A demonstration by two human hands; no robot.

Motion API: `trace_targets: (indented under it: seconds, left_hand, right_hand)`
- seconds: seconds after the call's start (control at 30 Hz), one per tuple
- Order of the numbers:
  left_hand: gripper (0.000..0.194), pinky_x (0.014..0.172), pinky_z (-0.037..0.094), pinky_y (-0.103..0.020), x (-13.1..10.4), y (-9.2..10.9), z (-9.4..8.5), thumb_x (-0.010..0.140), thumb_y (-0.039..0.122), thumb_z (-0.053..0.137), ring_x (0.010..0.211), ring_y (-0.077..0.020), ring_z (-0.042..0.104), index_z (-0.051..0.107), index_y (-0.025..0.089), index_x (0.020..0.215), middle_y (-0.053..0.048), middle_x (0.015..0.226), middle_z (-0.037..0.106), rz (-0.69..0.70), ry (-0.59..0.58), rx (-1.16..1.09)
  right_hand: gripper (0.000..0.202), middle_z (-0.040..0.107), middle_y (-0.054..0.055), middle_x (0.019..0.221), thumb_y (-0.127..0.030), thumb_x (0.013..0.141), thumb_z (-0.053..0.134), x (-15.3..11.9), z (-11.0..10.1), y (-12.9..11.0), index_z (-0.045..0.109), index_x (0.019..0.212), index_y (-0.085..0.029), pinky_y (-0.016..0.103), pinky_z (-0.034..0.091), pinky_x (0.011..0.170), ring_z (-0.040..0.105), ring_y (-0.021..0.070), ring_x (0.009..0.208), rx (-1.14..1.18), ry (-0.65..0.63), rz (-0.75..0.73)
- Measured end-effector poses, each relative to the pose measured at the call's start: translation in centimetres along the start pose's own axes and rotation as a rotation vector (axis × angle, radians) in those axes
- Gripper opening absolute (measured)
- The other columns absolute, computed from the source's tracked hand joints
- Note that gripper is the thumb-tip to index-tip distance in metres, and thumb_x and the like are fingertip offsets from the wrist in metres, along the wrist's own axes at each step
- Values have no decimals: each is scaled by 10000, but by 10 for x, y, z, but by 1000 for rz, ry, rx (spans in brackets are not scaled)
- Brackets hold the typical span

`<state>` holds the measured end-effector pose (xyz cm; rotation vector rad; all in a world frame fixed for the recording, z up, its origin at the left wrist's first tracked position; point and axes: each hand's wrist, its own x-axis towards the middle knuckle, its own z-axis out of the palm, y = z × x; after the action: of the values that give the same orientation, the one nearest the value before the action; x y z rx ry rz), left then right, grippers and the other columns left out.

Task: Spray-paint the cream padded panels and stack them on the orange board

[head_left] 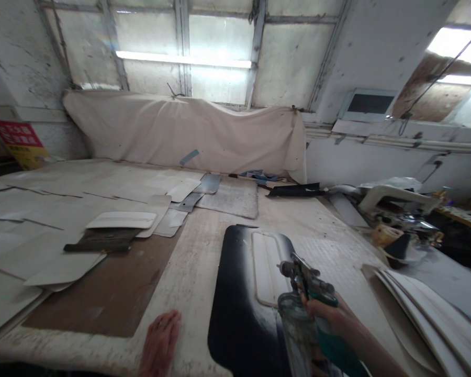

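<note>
My right hand [329, 314] is wrapped round the handle of a spray gun [308, 277], a metal one with a clear cup [296, 330] hanging below it. The gun's nozzle points left, over a black panel [227, 298] with rounded corners. On that panel lies a smaller white rectangular piece [265, 267] with a raised border. Whitish haze spreads over the black around this piece. My left hand [160, 340] is low over the table's front edge, left of the panel, its fingers bent and close together. Whatever it may hold is hidden.
Overlapping white sheets [102, 183] cover the table's left side, beside a brown board [113, 293]. A small white piece [121, 220] sits on a dark strip. A grey board [235, 196] lies behind the panel. Stacked sheets [419, 314] and a sewing machine [400, 209] stand right.
</note>
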<state>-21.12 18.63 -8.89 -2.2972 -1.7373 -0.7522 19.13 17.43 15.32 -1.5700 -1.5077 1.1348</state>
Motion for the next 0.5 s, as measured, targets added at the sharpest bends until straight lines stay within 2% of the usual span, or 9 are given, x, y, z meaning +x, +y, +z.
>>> trace_targets:
  seconds: [0.33, 0.5]
  left_hand:
    - [312, 841, 507, -362, 3, 9, -9, 859, 324, 379, 974, -180, 592, 627, 222, 1018, -22, 1034, 669, -20, -32, -47]
    - [306, 834, 507, -369, 4, 11, -11, 854, 335, 393, 970, -182, 589, 622, 216, 1018, -25, 1029, 667, -9, -38, -39]
  right_hand:
    - [93, 462, -8, 640, -270, 653, 499, -28, 1, 14, 503, 635, -179, 291, 335, 612, 429, 153, 644, 76, -36, 4]
    - [96, 493, -3, 656, -276, 644, 512, -46, 0, 15, 538, 643, -184, 283, 362, 617, 455, 157, 648, 67, 30, 30]
